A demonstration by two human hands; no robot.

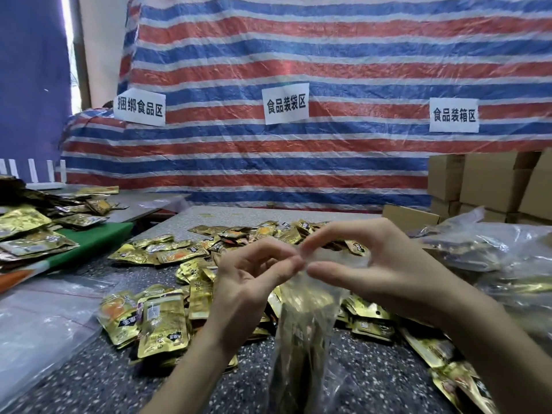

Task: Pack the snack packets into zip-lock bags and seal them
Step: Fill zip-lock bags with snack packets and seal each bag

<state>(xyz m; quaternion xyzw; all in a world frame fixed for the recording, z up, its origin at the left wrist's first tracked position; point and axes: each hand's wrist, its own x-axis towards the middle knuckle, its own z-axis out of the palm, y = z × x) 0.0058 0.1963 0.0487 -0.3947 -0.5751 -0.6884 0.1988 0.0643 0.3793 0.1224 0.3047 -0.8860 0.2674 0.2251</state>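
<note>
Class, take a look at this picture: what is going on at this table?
A person holds a clear zip-lock bag up over the table, left hand and right hand both pinching its top edge. Gold shows through the hanging bag. Loose gold snack packets lie scattered on the table; whether the bag is sealed cannot be told.

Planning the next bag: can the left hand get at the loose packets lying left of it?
Likely yes: the packets lie uncovered beside the left hand, though it now pinches the zip-lock bag.
</note>
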